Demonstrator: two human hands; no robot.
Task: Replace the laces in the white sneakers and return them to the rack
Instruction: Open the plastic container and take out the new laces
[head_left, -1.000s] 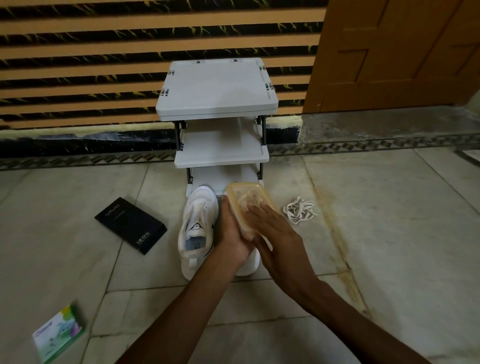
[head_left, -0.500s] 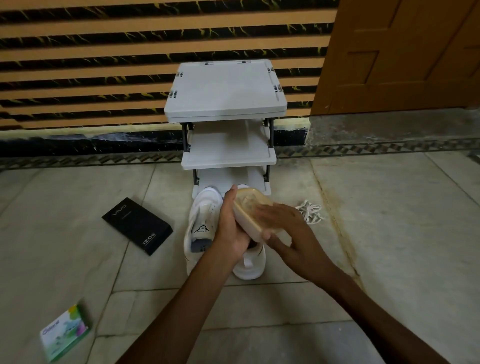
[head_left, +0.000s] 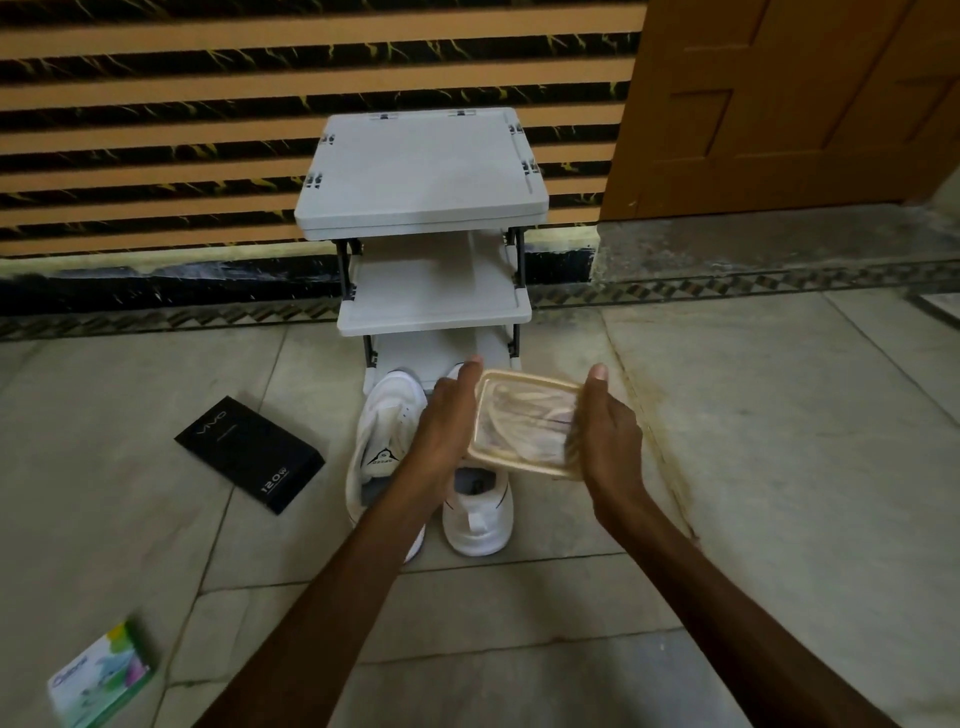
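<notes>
Tub (head_left: 522, 423) of laces (head_left: 519, 415) clasped between both hands, just above the white sneakers (head_left: 384, 421) at centre frame.

The grey three-shelf rack (head_left: 421, 176) stands against the striped wall in the upper middle. The sneakers sit side by side on the tiled floor (head_left: 779, 467) right at its foot, toes toward it. The one on the frame's left shows a dark logo on its tongue; the other is half hidden under the tub. A black box (head_left: 249, 454) lies flat left of centre. The tub is shallow, yellowish and see-through, tilted toward me. The left hand (head_left: 441, 426) grips its left side and the right hand (head_left: 605, 436) its right side, thumbs at the far corners. Pale laces show through the plastic in loose strands. A green and white packet (head_left: 98, 675) lies in the lower left corner.
</notes>
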